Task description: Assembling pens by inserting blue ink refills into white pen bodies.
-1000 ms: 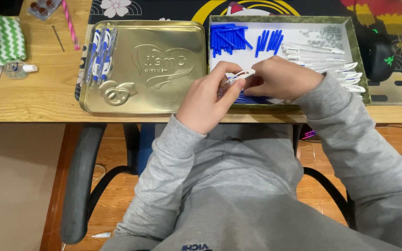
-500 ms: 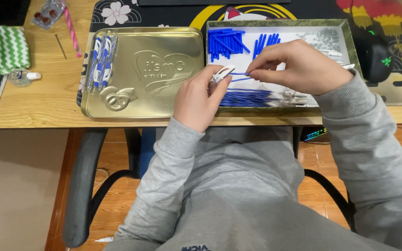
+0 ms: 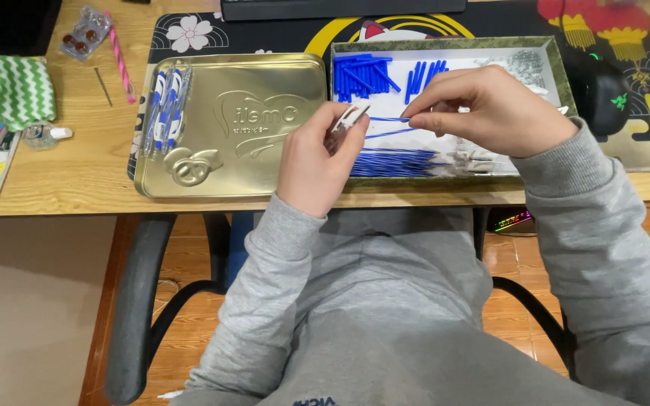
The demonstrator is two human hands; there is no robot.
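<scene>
Pen assembly over the open box, mid-frame.

The left hand (image 3: 316, 162) has its fingers clamped on a white pen barrel (image 3: 347, 120), while the right hand (image 3: 490, 113) pinches a thin blue refill (image 3: 385, 119), its tip at the barrel's mouth, seemingly only just started in. Both are held above the green-rimmed box (image 3: 445, 43) at upper right of the frame, which holds many loose blue refills and white parts, so much appears left. A few finished pens (image 3: 167, 105) lie on the gold tin lid (image 3: 250, 150) at centre left on the worktop (image 3: 77, 169).
</scene>
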